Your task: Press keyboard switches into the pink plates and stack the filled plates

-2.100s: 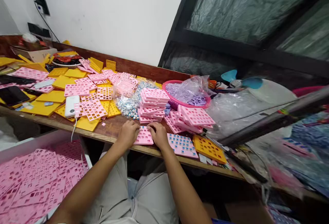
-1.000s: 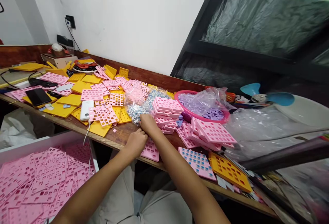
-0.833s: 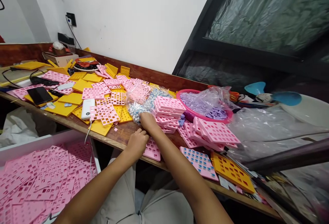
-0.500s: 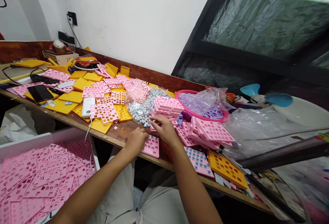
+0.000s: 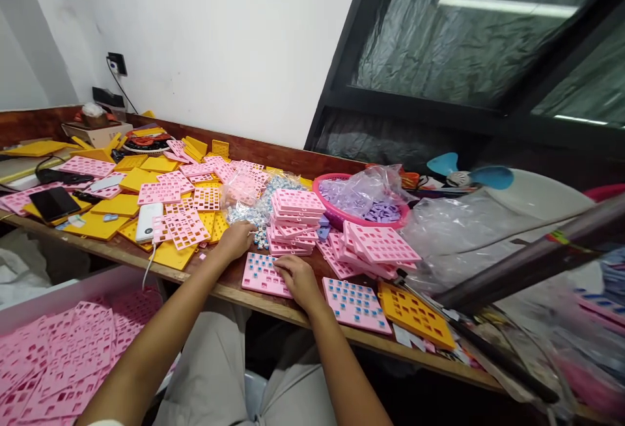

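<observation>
In the head view a pink plate with square holes [image 5: 261, 284] lies at the table's front edge, small blue pieces filling its upper rows. My right hand [image 5: 299, 281] rests over its right side, fingers pinched down at the holes; whatever they hold is too small to see. Further left, my left hand [image 5: 237, 241] is closed at the edge of a heap of small blue-and-white pieces [image 5: 260, 236], its fingertips partly hidden. Behind the plate stands a stack of pink plates [image 5: 295, 217]. To the right lies another pink plate dotted with blue pieces [image 5: 354, 305].
A pink basket of purple pieces [image 5: 403, 219] stands behind, near a leaning pile of pink plates [image 5: 375, 243]. A yellow plate [image 5: 415, 315] lies right. Yellow and pink plates, a power bank [image 5: 149, 224] and a phone [image 5: 53, 203] cover the left. A white bin [image 5: 73, 292] stands below.
My left hand has moved from the plate to the heap of small pieces. My right hand has come from beside the stack down onto the plate. The camera view has turned right.
</observation>
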A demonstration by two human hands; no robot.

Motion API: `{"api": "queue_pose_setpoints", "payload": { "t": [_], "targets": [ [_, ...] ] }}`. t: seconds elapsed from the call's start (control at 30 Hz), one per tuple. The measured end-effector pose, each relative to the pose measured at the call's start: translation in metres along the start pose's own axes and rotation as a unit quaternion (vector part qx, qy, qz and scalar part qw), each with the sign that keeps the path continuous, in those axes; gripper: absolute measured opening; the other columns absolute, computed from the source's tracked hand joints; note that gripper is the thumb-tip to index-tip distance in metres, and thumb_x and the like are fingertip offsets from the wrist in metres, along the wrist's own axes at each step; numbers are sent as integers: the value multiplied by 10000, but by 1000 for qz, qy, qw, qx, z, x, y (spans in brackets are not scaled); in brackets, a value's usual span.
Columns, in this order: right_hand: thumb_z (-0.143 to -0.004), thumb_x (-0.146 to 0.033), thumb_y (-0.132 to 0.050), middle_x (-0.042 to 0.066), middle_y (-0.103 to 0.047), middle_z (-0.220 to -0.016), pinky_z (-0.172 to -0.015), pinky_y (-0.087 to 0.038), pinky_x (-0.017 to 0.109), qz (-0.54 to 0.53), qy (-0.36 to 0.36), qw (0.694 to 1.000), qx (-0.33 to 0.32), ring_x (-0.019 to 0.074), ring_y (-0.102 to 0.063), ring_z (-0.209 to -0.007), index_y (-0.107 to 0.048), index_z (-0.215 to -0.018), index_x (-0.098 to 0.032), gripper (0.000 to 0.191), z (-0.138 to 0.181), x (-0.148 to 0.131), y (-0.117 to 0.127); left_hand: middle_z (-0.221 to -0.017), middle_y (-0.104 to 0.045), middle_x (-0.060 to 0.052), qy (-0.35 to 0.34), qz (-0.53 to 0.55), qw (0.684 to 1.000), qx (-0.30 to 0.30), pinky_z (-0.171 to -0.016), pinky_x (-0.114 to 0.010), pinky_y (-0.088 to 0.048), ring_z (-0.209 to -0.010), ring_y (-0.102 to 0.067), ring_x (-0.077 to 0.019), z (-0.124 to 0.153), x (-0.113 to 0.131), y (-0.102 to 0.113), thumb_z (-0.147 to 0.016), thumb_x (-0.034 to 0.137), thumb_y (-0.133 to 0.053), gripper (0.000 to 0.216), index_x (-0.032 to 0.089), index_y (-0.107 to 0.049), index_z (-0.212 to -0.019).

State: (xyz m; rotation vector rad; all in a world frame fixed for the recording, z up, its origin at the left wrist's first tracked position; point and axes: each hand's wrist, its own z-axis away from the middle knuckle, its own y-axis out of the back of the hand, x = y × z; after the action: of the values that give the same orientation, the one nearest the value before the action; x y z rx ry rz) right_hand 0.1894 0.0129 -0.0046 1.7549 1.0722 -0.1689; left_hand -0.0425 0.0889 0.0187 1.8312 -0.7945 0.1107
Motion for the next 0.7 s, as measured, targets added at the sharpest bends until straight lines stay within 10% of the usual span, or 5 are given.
{"api": "queue_pose_setpoints", "payload": {
  "t": [0.47, 0.7],
  "targets": [
    [-968, -233, -557, 78, -712, -993, -879, -502, 359, 123, -21, 992, 8, 230, -612, -966, -750, -1004, -218, 196, 4, -4, -4, -980, -711, -57, 9, 31, 999, -27, -904, -342, -479, -980, -613, -224, 2, -24, -15, -854, 228, -666, 143, 207, -721, -985],
    [-1011, -270, -479, 95, -681, -1083, -895, -487, 367, 220, 28, 974, -54, 239, -584, -1018, -710, -1132, -216, 267, 11, -23, 3, -1099, -708, -74, -6, 163, 985, 62, -940, -326, -483, -1019, -637, -190, 36, 11, 9, -979, 265, -488, 256, 184, -682, -1125]
  ]
}}
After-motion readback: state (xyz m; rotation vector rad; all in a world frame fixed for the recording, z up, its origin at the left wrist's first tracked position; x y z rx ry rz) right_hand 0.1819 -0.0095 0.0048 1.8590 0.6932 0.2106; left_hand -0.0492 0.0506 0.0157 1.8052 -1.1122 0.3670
